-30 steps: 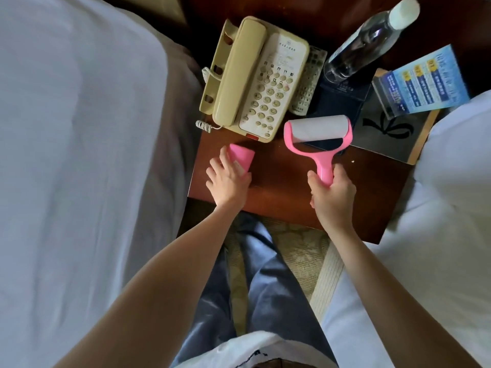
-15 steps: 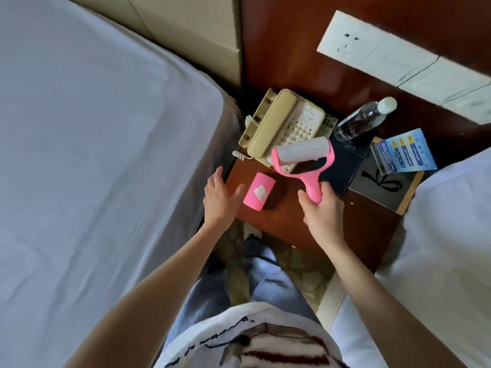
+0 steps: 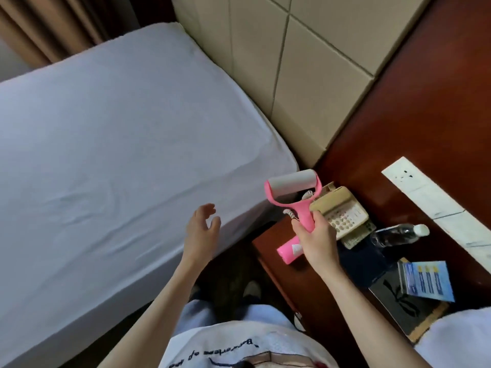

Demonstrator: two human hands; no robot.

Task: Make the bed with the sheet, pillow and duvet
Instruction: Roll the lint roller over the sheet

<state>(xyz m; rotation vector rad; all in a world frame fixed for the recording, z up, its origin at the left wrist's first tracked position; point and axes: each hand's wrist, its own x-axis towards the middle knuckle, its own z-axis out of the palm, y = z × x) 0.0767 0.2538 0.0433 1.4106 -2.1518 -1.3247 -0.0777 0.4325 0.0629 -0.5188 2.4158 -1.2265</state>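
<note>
The white fitted sheet [image 3: 111, 144] lies stretched flat over the mattress to my left, pale and smooth across the top, with a few shallow creases running toward the near edge and its corner pulled snug by the beige padded headboard [image 3: 297, 65]. No pillow or duvet lies on it.

My left hand [image 3: 202, 232] hovers just above the near edge of that sheet, fingers spread and loosely bent, gripping nothing. My right hand [image 3: 314, 236] is wrapped around the handle of a pink plastic lint roller [image 3: 292, 191], which I hold upright, its grey-white roll at the top, over the gap between the bed and the dark red wooden bedside surface [image 3: 268, 243].

On that surface, just under my right hand, lies a pink cylindrical roller cover [image 3: 288, 252] on its side. Behind it sits a cream push-button telephone [image 3: 342, 211], then a clear plastic water bottle with a white cap [image 3: 398, 233] lying down, and nearer me a blue printed leaflet [image 3: 422, 280] on a dark folder [image 3: 396, 306]. A brown curtain [image 3: 50, 25] hangs beyond the bed.
</note>
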